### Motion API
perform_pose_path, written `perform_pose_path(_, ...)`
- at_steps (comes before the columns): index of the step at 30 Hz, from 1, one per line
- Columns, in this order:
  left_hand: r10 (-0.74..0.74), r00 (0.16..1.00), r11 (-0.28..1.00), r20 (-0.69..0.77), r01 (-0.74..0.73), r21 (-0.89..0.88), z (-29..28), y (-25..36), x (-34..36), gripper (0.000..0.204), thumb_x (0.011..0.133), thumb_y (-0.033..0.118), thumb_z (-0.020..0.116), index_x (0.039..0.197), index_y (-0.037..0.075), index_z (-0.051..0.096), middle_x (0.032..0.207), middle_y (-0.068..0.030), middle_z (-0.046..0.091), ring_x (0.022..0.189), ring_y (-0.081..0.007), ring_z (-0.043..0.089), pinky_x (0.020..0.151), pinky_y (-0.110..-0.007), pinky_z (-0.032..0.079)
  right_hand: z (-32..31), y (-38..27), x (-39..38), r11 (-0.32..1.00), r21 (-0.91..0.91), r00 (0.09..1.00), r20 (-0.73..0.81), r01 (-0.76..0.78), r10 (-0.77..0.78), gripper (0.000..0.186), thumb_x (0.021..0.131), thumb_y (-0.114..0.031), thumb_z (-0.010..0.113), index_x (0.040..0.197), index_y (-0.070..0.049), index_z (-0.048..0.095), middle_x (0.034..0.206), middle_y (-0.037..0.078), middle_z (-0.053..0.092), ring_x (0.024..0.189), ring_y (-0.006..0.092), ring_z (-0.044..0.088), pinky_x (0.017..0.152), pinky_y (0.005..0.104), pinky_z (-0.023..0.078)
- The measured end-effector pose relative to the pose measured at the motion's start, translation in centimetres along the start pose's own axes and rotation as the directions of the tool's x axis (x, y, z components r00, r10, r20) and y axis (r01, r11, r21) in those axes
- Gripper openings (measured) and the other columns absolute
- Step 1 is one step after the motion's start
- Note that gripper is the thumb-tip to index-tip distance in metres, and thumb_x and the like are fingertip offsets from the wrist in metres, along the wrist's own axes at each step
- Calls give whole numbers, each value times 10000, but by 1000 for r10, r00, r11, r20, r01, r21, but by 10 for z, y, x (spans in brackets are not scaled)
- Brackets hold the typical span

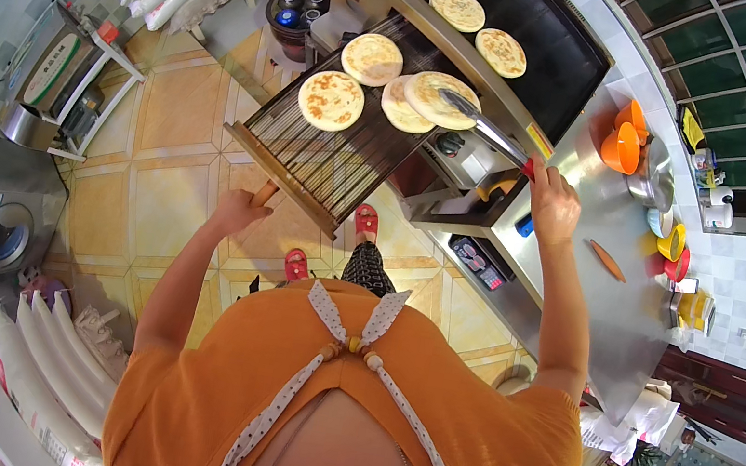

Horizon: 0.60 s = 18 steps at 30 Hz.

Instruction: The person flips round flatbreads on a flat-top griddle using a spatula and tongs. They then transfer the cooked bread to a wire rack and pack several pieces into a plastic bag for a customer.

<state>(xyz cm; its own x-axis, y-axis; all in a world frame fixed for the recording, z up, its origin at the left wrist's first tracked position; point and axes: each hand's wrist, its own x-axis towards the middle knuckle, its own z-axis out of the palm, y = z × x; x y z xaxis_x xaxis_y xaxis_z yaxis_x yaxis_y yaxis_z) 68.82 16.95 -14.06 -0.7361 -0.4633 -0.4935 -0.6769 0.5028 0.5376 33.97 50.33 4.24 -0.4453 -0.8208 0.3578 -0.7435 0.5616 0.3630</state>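
A browned flatbread (440, 98) sits at the far right edge of the slatted rack (308, 150), overlapping a second one — pinched between the tips of metal tongs (487, 131). The right hand (551, 203), arm stretched forward, is closed round the tongs' red grip. The left hand (238, 210) — arm extended too — wraps the rack's wooden handle (264, 192) at its near corner. Three more flatbreads lie on the rack, two on the black griddle (533, 24).

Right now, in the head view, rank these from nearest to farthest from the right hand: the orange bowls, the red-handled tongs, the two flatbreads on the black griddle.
1. Red-handled tongs: held in the right hand.
2. Orange bowls: on the steel counter, just beyond the hand.
3. Two flatbreads on the griddle: farthest, at the top.
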Motion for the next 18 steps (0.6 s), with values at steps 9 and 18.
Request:
perform_pose_path(9,-64,998,992,-2,64,-113,4,-2,-5,437,689,379,664,704,-53,605,621,-204,577,612,-315,586,577,-391,438,75,-23,3,992,1,988,99,-123,122,318,792,-206,579,1105,-162,544,802,40,573,627,234,612,544,342,510)
perform_pose_path(18,-97,995,991,3,97,-93,4,3,-8,428,693,374,673,683,-47,591,602,-189,565,581,-304,572,549,-396,434,73,-31,30,997,36,998,-8,-67,67,367,739,-162,599,1105,-168,571,735,27,523,608,200,590,538,318,494)
